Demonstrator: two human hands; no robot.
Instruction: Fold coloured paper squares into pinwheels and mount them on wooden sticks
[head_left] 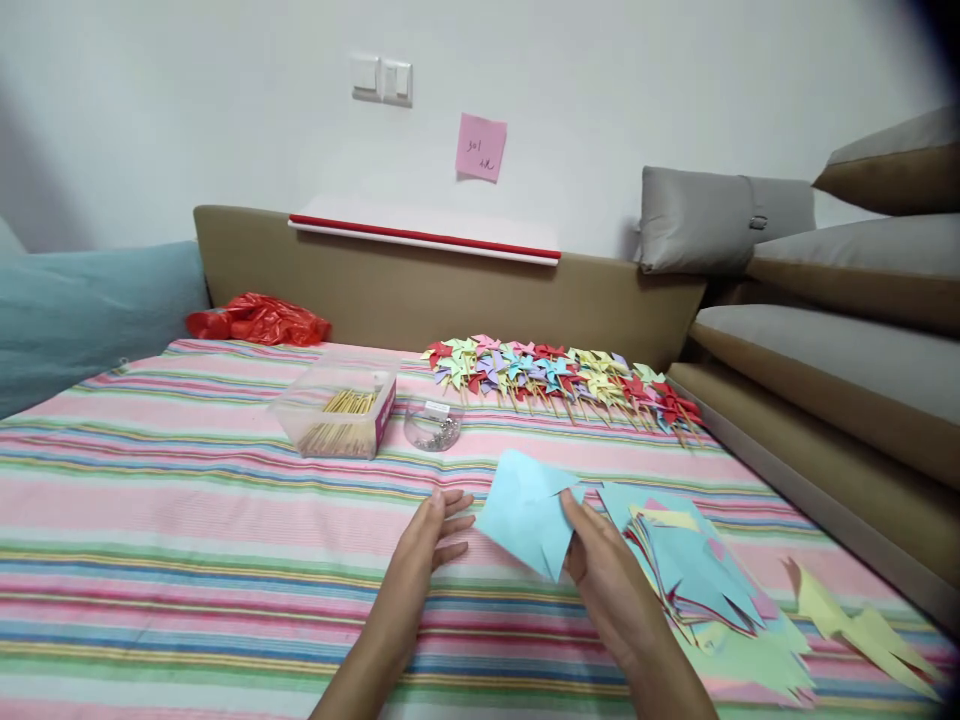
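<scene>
"What is held by the right hand (596, 560)?"

"A blue paper (517, 505). Its right side is pinched by the thumb and fingers, and it is held up over the cloth (225, 600)."

"And the left hand (431, 530)?"

"Its fingers are spread open, just beside the paper. Cut sheets (694, 575) are piled on the right, and pinwheels (553, 372) are laid behind."

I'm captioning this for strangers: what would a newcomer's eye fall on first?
Probably the bright paper pinwheels, massed along the far side of the striped cloth, right of centre. Next, nearer, the blue paper in the right hand, with the left hand open beside it. The crumpled red bag at the cloth's far left stands out too.
</scene>
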